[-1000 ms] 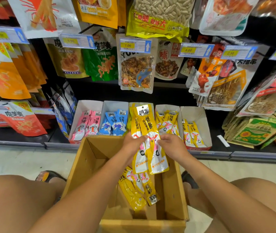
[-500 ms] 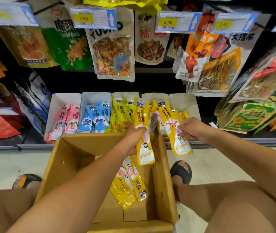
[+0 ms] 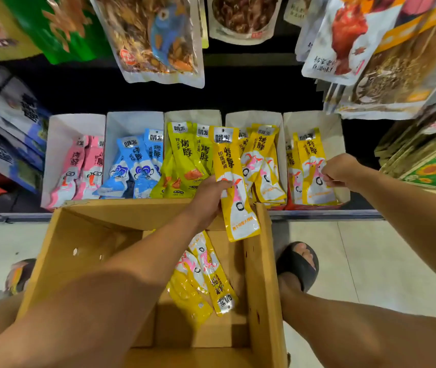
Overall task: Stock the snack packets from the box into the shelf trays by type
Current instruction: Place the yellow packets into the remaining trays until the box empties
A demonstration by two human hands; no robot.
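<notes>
My left hand (image 3: 209,197) grips a long yellow snack packet (image 3: 234,187) upright over the far rim of the cardboard box (image 3: 84,251). My right hand (image 3: 337,170) pinches another yellow packet (image 3: 311,166) that lies in the rightmost shelf tray (image 3: 341,144). A few yellow packets (image 3: 203,277) lie at the bottom of the box. Several white trays stand in a row on the shelf: pink packets (image 3: 78,168) at the left, blue packets (image 3: 136,166) beside them, lime-yellow packets (image 3: 183,160) in the middle, then yellow packets (image 3: 260,160).
Large snack bags (image 3: 155,38) hang from hooks above the trays. More bags stand at the left (image 3: 12,144) and right (image 3: 424,160) of the tray row. The box sits on the tiled floor (image 3: 371,256) between my knees, with my sandalled foot (image 3: 298,264) right of it.
My right hand has carried its yellow packet rightward and down into the rightmost tray. My left hand keeps its packet above the box rim. The camera has tilted down and closer to the trays.
</notes>
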